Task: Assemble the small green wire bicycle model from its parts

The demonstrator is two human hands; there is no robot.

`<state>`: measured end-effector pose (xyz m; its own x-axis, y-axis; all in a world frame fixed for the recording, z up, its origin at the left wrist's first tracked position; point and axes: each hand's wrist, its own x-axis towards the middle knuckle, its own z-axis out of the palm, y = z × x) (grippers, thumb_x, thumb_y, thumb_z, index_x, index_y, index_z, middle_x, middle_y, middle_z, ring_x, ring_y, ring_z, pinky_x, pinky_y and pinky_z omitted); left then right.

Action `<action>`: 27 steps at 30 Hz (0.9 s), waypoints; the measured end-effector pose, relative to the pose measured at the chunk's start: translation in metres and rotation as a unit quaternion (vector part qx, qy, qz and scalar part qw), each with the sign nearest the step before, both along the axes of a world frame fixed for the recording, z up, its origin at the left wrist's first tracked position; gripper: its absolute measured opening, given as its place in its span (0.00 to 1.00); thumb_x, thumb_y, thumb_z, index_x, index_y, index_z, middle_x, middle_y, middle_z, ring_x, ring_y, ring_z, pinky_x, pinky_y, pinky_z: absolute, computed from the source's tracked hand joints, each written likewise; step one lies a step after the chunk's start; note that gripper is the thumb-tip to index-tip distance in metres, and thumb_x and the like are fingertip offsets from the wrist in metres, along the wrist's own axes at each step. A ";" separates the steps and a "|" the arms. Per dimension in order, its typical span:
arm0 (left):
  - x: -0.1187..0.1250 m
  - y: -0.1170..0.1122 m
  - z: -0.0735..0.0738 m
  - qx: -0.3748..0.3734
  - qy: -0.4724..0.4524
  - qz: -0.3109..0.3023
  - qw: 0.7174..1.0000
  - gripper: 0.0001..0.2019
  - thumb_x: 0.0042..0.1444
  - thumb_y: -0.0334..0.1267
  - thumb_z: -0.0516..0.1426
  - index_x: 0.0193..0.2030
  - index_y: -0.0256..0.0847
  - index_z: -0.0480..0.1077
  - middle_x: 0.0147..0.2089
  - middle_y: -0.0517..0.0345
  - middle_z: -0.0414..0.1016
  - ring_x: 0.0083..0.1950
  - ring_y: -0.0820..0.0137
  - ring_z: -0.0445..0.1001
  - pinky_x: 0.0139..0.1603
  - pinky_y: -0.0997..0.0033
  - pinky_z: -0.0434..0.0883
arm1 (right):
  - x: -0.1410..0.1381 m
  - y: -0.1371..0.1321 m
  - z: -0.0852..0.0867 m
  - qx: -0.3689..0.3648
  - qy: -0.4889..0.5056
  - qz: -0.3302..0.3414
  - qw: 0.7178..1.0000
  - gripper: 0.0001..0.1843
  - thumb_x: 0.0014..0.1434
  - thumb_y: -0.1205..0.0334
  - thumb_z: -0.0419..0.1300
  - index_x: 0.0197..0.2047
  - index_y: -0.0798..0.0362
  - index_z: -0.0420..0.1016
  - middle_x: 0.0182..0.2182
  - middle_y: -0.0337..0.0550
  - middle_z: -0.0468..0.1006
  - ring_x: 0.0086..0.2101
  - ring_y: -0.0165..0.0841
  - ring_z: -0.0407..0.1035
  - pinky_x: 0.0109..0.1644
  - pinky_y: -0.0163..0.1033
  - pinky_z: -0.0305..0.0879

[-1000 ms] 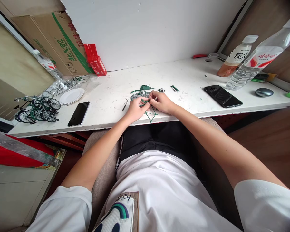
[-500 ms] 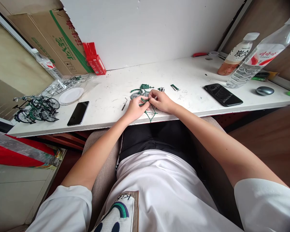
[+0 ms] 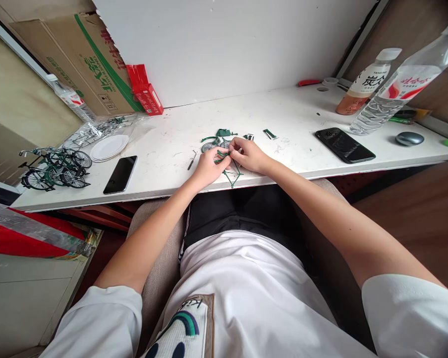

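Note:
A small green model bicycle frame [image 3: 233,182] is gripped between my two hands near the desk's front edge, its thin tubes pointing down toward me. My left hand [image 3: 208,166] is closed round its left part. Pinching at its top, my right hand [image 3: 247,154] has thumb and forefinger pressed together; any tiny part between them is hidden. Just beyond the fingers lie small wheels [image 3: 208,145], a green flat piece [image 3: 224,133] and a dark small part [image 3: 249,137]. A small screwdriver [image 3: 191,161] rests left of my left hand. Further right are thin green strips [image 3: 270,134].
Finished-looking model bicycles [image 3: 56,169] stand at the left, beside a phone [image 3: 120,174] and white plates [image 3: 109,148]. A red box [image 3: 149,98] and carton [image 3: 85,64] are behind. On the right are another phone [image 3: 344,145], a mouse [image 3: 409,138], a water bottle [image 3: 392,99] and a drink bottle [image 3: 366,82].

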<state>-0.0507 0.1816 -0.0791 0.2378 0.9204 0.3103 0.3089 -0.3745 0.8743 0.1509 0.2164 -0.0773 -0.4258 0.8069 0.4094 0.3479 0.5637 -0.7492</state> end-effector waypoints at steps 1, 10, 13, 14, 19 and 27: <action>0.000 0.000 0.000 0.000 0.001 0.000 1.000 0.08 0.68 0.35 0.66 0.52 0.39 0.78 0.40 0.54 0.86 0.39 0.65 0.88 0.52 0.63 0.84 | 0.000 0.000 0.000 -0.002 -0.001 -0.001 1.000 0.05 0.61 0.59 0.61 0.38 0.48 0.69 0.33 0.40 0.74 0.34 0.37 0.66 0.42 0.44 0.63; 0.000 0.000 0.001 -0.001 0.005 0.004 1.000 0.08 0.67 0.33 0.65 0.52 0.39 0.78 0.39 0.54 0.86 0.39 0.64 0.88 0.53 0.62 0.84 | 0.000 0.000 0.000 -0.005 -0.003 0.001 1.000 0.05 0.62 0.58 0.61 0.39 0.48 0.69 0.34 0.40 0.75 0.35 0.38 0.67 0.43 0.44 0.64; 0.000 0.001 -0.001 0.001 0.002 0.003 1.000 0.08 0.67 0.34 0.66 0.52 0.39 0.78 0.39 0.54 0.86 0.39 0.64 0.88 0.53 0.62 0.84 | 0.000 0.001 -0.001 -0.001 -0.003 0.003 1.000 0.05 0.62 0.58 0.61 0.38 0.48 0.68 0.34 0.40 0.74 0.35 0.38 0.67 0.43 0.44 0.64; -0.001 0.001 -0.002 0.001 0.000 0.002 1.000 0.08 0.67 0.35 0.66 0.52 0.40 0.78 0.38 0.54 0.86 0.39 0.64 0.88 0.52 0.62 0.84 | 0.000 0.001 -0.001 0.000 -0.002 0.003 1.000 0.05 0.62 0.59 0.61 0.38 0.48 0.68 0.34 0.40 0.74 0.35 0.38 0.67 0.43 0.44 0.64; -0.001 0.002 -0.002 -0.002 -0.004 -0.004 1.000 0.09 0.67 0.37 0.67 0.52 0.40 0.78 0.39 0.54 0.86 0.39 0.64 0.88 0.51 0.63 0.84 | 0.000 0.000 0.000 0.000 -0.001 0.002 1.000 0.04 0.62 0.59 0.61 0.39 0.48 0.69 0.34 0.39 0.74 0.34 0.37 0.66 0.42 0.44 0.64; 0.000 0.001 -0.002 0.000 -0.001 0.000 1.000 0.09 0.67 0.35 0.66 0.52 0.40 0.78 0.39 0.54 0.86 0.39 0.64 0.88 0.52 0.62 0.84 | 0.000 -0.002 0.002 -0.006 -0.004 -0.003 1.000 0.05 0.62 0.58 0.61 0.38 0.48 0.68 0.33 0.40 0.75 0.34 0.38 0.66 0.42 0.44 0.64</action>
<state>-0.0512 0.1827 -0.0806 0.2363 0.9205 0.3113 0.3066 -0.3747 0.8750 0.1504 0.2145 -0.0750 -0.4238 0.8143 0.3965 0.3583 0.5528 -0.7523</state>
